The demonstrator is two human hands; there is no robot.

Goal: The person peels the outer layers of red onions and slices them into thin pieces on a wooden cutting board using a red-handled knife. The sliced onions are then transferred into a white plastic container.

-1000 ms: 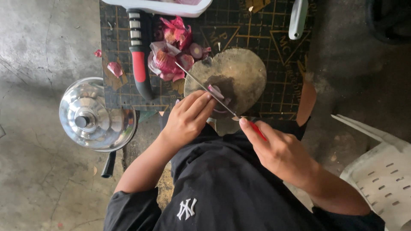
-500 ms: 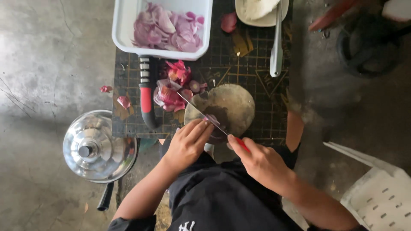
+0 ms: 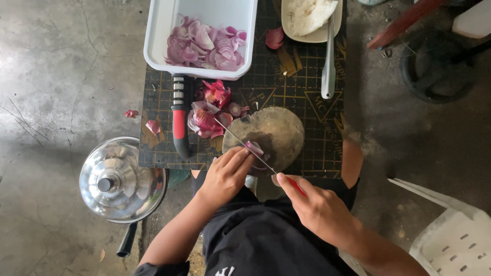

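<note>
Two hands at work on the round wooden board [image 3: 276,134]. The right hand [image 3: 314,207] has its fingers wrapped round the red handle of the knife [image 3: 245,144], forefinger laid along the top; the blade's long axis runs on a slant, its tip pointing up and away to the left toward the pile of red onion peels [image 3: 207,115]. Just ahead of the left hand [image 3: 225,176], whose fingers are pressed together and curled down, sits the onion piece [image 3: 254,150], touching the blade and pinned under those fingertips.

Beyond the fingers, a white tub [image 3: 158,48] of onion slices stands on the dark gridded cutting mat [image 3: 307,102], which lies on a grey concrete floor [image 3: 61,76]. A shiny steel pot lid [image 3: 120,179] rests left of the left wrist.

Against half a second ago, the view has dropped slightly, showing more of the tub; hands and blade keep the same grip.
</note>
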